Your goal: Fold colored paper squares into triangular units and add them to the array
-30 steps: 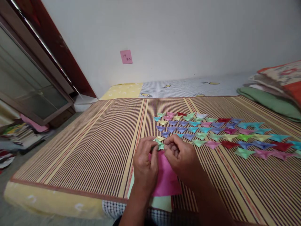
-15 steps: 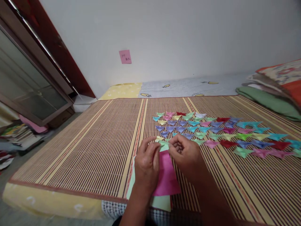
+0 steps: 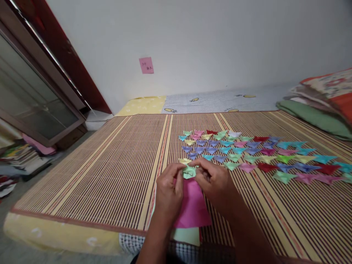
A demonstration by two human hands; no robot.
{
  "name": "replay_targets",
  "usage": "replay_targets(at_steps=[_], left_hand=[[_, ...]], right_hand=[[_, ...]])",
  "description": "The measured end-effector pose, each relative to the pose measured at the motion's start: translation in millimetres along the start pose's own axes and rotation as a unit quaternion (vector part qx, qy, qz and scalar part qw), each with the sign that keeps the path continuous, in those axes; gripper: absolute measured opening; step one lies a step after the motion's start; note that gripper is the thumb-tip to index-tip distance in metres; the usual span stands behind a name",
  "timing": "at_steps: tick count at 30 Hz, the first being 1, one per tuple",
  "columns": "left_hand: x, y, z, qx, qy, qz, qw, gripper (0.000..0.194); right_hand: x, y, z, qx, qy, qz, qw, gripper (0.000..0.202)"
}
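Between my two hands is a small folded piece of pale green paper [image 3: 189, 171]. My left hand [image 3: 169, 192] pinches its left edge between thumb and fingers. On the other side, my right hand [image 3: 216, 181] grips the right edge, with the remaining fingers curled in. Below them lies a flat pink sheet of paper [image 3: 192, 205] on top of a pale green sheet [image 3: 187, 236], partly covered by my left hand and forearm. Just beyond my fingertips rests a yellow folded paper boat [image 3: 185, 161].
Rows of colourful folded paper boats [image 3: 244, 150] spread over the striped mat [image 3: 110, 176], to the right. Folded bedding [image 3: 316, 117] is piled at the far right. A pink note [image 3: 146, 65] sticks to the wall. Books [image 3: 22, 157] are stacked at the left.
The green paper has turned and spread wider between my fingers, showing more of its folded face. Both hands have shifted only slightly.
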State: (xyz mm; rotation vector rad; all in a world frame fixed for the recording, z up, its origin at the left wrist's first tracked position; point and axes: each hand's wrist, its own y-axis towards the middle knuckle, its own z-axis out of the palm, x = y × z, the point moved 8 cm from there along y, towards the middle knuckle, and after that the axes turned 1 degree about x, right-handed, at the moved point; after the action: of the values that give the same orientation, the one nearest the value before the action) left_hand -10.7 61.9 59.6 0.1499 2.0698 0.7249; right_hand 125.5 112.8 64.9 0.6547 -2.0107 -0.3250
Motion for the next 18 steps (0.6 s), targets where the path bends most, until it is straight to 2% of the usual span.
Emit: replay_targets(at_steps=[4,10,14,18], left_hand=[[3.9,-0.1,1.3,0.02,-0.015,-0.02,0.999,0.023],[14.1,-2.0,0.4,0.028,-0.061,-0.085,0.994,0.019],[7.1,0.0,1.4,0.052,-0.067,-0.051,0.995,0.024],[6.9,-0.1,0.8,0.058,-0.022,-0.035,0.997,0.026]], right_hand=[[6.9,1.6,-1.0,0.012,-0.02,-0.022,1.0,0.032],[12.3,-1.0,0.8,0.013,-0.046,-0.052,0.998,0.016],[6.6,-3.3,1.0,-0.006,-0.045,-0.043,0.998,0.016],[4.4,-3.3,1.5,-0.012,-0.043,-0.037,0.998,0.015]])
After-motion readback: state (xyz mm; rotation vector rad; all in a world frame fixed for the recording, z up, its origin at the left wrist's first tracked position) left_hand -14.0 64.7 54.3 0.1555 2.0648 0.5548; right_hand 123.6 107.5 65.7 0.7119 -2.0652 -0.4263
